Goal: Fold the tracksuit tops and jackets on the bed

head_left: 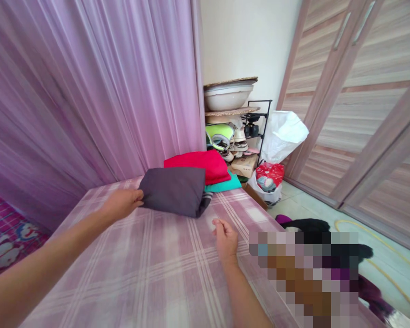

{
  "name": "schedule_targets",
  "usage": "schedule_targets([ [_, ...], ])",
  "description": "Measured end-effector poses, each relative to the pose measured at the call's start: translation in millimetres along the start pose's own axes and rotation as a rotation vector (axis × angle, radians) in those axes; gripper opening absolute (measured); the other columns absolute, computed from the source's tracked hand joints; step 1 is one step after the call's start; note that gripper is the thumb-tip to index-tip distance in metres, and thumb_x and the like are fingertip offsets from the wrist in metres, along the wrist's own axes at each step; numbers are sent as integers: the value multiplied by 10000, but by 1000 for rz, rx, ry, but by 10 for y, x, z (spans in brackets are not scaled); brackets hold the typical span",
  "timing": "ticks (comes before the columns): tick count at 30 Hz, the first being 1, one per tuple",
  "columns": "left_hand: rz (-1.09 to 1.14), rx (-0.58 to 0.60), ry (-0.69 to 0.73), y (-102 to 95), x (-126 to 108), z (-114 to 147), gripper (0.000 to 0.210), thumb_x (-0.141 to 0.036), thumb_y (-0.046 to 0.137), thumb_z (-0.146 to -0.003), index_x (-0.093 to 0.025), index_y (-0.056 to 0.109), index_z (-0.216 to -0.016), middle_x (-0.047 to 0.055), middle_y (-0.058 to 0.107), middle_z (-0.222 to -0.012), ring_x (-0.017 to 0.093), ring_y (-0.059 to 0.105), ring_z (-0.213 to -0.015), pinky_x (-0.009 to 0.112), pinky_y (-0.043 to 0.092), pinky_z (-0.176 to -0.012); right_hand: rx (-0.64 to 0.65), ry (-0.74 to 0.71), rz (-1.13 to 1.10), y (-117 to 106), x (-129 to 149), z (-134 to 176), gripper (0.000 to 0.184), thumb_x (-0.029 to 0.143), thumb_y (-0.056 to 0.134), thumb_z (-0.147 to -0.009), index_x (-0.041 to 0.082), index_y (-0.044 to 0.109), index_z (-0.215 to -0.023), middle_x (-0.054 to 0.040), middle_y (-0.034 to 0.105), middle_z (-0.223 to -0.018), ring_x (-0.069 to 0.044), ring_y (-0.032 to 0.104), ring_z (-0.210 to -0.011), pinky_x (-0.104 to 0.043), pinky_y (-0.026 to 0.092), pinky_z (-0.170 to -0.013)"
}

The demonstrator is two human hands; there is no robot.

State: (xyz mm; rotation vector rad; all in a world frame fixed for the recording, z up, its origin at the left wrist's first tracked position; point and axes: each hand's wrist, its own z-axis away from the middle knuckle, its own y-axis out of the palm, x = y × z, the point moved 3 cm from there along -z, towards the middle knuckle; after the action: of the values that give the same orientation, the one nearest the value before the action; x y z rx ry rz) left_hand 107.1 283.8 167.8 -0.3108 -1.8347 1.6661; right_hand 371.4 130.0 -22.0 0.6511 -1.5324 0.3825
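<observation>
A dark grey folded garment lies at the far end of the checked bed cover. My left hand pinches its left edge between thumb and fingers. Behind it, partly covered, is a red folded cloth, and a teal cloth shows beneath the red one. My right hand hovers over the cover, to the right of and nearer than the grey garment, apart from it. Its fingers are curled, with nothing visible in them.
Purple curtains hang along the left and back. Beyond the bed stands a black shoe rack with basins on top. Bags and dark clothes lie on the floor before the wardrobe. A pixelated patch hides the lower right.
</observation>
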Motion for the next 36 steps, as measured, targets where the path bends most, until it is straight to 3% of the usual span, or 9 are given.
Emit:
schedule_targets([
  [5,143,532,107,374,-107,1109,50,-238,591,-701,-223,639,-707,0,675,-726,195,602,-716,277,356,-628,-46,-17,-5,-52,1,-37,416,549,594,-693,157,726,-735,-64,707,-633,-175,590,-530,-299,467,-591],
  [8,330,733,140,464,-215,1425,67,-262,608,-691,-217,657,-699,-5,674,-705,182,605,-676,262,372,-593,-22,-32,38,-46,-11,-30,426,564,600,-682,160,725,-735,-79,725,-669,-176,594,-530,-306,469,-590],
  [14,293,314,7,585,-147,1251,347,-434,595,-796,-227,639,-1072,59,680,-1104,228,631,-982,303,454,-817,35,-59,92,-38,-35,-31,461,597,602,-671,160,728,-745,-99,747,-716,-186,607,-537,-319,481,-600],
  [19,237,360,24,791,-222,1088,151,-337,542,-840,-228,645,-850,42,698,-934,228,643,-926,310,461,-788,72,-43,136,-44,-19,-34,479,597,592,-669,149,732,-764,-109,745,-715,-198,621,-566,-326,488,-623],
  [25,375,366,292,202,-504,1276,117,-272,544,-826,-249,643,-768,22,683,-869,200,632,-815,304,451,-761,95,-37,170,-47,2,-14,481,596,578,-673,153,734,-779,-115,753,-770,-206,629,-583,-337,498,-643],
  [29,592,572,503,-61,-609,1268,107,-302,601,-799,-263,652,-713,-35,664,-756,143,590,-689,256,434,-658,113,-23,207,-50,18,2,485,593,570,-662,154,744,-773,-112,749,-757,-217,636,-601,-337,500,-647],
  [31,509,539,303,-152,-306,996,126,-274,642,-756,-235,635,-637,-43,633,-670,135,577,-657,247,433,-648,124,-12,216,-49,26,6,496,602,571,-648,154,745,-773,-112,749,-761,-219,635,-607,-341,501,-658],
  [33,298,268,-118,-392,264,645,168,-233,668,-726,-204,597,-576,-39,616,-622,143,592,-695,252,443,-701,129,-8,211,-48,29,6,508,610,574,-638,150,742,-774,-113,746,-756,-217,630,-601,-344,499,-656],
  [36,169,-11,-357,-925,1051,302,269,-232,417,-917,-175,636,-772,20,644,-740,244,583,-984,384,417,-880,126,-15,211,-49,21,2,500,602,572,-642,148,741,-766,-102,732,-706,-214,620,-587,-334,491,-626],
])
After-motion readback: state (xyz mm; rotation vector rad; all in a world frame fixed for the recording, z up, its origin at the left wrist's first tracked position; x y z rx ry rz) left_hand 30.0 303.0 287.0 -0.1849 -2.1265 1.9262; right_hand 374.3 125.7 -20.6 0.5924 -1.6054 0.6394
